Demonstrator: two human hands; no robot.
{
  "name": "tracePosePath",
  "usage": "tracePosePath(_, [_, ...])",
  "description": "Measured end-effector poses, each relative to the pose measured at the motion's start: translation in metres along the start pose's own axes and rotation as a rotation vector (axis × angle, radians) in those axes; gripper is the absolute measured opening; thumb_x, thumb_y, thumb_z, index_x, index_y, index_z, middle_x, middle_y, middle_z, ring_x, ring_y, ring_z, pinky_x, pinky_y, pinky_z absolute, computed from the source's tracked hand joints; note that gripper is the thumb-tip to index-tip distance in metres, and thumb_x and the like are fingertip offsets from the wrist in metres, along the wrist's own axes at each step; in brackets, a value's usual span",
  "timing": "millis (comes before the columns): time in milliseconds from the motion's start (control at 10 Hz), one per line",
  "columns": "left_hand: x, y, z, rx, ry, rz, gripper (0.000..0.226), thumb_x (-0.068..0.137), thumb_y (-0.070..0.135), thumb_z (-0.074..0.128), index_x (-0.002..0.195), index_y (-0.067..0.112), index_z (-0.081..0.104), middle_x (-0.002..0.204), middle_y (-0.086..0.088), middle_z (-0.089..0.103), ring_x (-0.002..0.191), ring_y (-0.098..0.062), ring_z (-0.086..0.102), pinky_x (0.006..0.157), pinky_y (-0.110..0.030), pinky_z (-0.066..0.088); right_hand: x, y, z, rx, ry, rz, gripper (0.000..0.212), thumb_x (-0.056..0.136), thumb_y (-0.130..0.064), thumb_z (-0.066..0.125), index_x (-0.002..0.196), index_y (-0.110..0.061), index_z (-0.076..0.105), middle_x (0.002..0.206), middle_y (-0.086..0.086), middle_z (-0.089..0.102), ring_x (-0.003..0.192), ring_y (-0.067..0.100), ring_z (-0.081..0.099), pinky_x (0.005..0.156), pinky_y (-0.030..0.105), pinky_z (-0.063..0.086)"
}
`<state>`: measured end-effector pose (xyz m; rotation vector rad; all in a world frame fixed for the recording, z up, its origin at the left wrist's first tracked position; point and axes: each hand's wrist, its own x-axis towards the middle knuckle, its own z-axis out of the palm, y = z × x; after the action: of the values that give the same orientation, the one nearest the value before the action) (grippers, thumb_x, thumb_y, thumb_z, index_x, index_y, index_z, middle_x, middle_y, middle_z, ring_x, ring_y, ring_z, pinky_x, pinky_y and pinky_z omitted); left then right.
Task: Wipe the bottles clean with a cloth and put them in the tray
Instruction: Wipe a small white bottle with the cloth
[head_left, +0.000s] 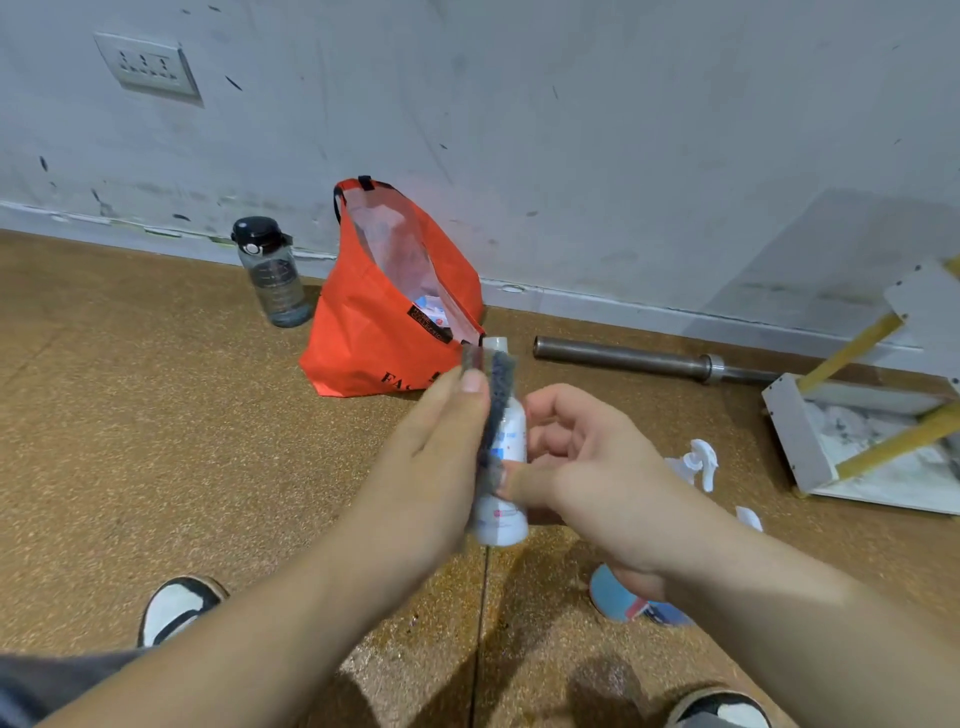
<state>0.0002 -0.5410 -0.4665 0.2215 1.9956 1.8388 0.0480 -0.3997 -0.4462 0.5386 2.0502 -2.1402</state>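
Far left, a flask (272, 275) stands by an orange bag (374, 343). Mid-scene, the left hand (436, 447) pinches a dark cloth (496, 410) against an upright white bottle (511, 525); the right hand (587, 467) grips that bottle with curled fingers. Right, the tray (795, 434) sits on the floor (156, 415).
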Motion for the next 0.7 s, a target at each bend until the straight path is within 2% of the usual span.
tracePosePath(100, [0.001,0.009,0.003,-0.059,-0.026,-0.01,0.049,0.087,0.074,0.049,0.128,0.051,0.063,0.131,0.014,0.07,0.124,-0.011,0.064,0.107,-0.046,0.048,0.001,-0.002,0.004,-0.007,0.043,-0.016,0.036,0.082,0.015,0.073,0.109,-0.006,0.061,0.081,0.011,0.072,0.069,0.025,0.065,0.068,0.04,0.058])
tracePosePath(200, [-0.003,0.002,0.009,-0.2,-0.046,-0.058,0.03,0.106,0.049,0.043,0.112,0.047,0.073,0.108,0.006,0.079,0.1,-0.019,0.073,0.083,-0.039,0.054,0.007,-0.008,-0.001,0.067,0.141,0.023,0.035,0.084,0.01,0.074,0.113,-0.004,0.06,0.086,0.014,0.075,0.071,0.025,0.07,0.067,0.041,0.058])
tracePosePath(300, [-0.017,-0.006,0.016,-0.17,-0.077,-0.073,0.038,0.108,0.04,0.039,0.105,0.055,0.074,0.101,0.025,0.077,0.101,-0.003,0.073,0.074,-0.02,0.057,0.011,-0.008,-0.005,0.157,0.183,0.103,0.032,0.087,0.008,0.073,0.113,-0.007,0.062,0.089,0.01,0.076,0.076,0.025,0.075,0.072,0.045,0.062])
tracePosePath(400, [-0.032,-0.015,0.02,0.111,-0.106,0.125,0.04,0.108,0.05,0.034,0.146,0.053,0.048,0.141,0.027,0.059,0.13,0.009,0.052,0.103,-0.015,0.045,0.013,-0.009,-0.009,0.266,0.196,0.16,0.035,0.084,0.014,0.067,0.111,-0.009,0.065,0.089,0.011,0.075,0.076,0.024,0.069,0.069,0.043,0.06])
tracePosePath(500, [-0.03,-0.026,0.02,0.456,-0.056,0.381,0.062,0.104,0.042,0.044,0.162,0.033,0.026,0.163,0.021,0.032,0.15,0.005,0.027,0.121,-0.018,0.024,0.016,-0.009,-0.01,0.344,0.213,0.198,0.031,0.087,0.01,0.062,0.112,-0.009,0.064,0.084,0.014,0.074,0.075,0.025,0.066,0.067,0.041,0.057])
tracePosePath(600, [-0.017,-0.02,0.012,0.409,0.029,0.387,0.054,0.102,0.033,0.052,0.154,0.042,0.041,0.14,0.022,0.057,0.122,0.009,0.054,0.104,-0.021,0.043,0.017,-0.004,-0.005,0.392,0.149,0.207,0.036,0.089,0.004,0.065,0.124,-0.003,0.059,0.093,0.02,0.075,0.082,0.03,0.071,0.072,0.05,0.064])
tracePosePath(700, [-0.012,0.009,0.006,0.049,0.0,0.054,0.035,0.101,0.015,0.054,0.118,0.042,0.069,0.084,0.006,0.073,0.065,-0.015,0.065,0.059,-0.032,0.055,0.015,-0.007,-0.005,0.369,0.093,0.188,0.039,0.096,-0.027,0.069,0.123,0.001,0.064,0.087,0.015,0.07,0.077,0.025,0.072,0.068,0.039,0.063])
